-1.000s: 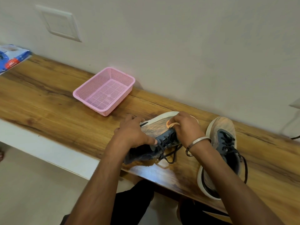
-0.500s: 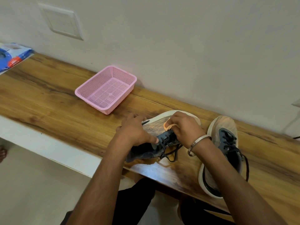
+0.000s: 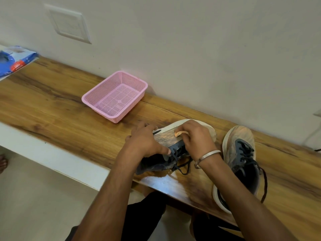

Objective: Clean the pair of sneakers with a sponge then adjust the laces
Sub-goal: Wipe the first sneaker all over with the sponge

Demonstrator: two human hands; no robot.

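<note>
Little moved: right hand still gripped sponge on tilted sneaker, toe toward wall; left hand held it. Pink basket w/ nothing inside.

Your left hand reaches forward with its fingers curled over the near sneaker, thumb pressed at the lace area. Your right hand curls round an orange sponge against the same shoe; a metal bangle rings that wrist.

Tilted sneaker, orange sponge atop
</note>
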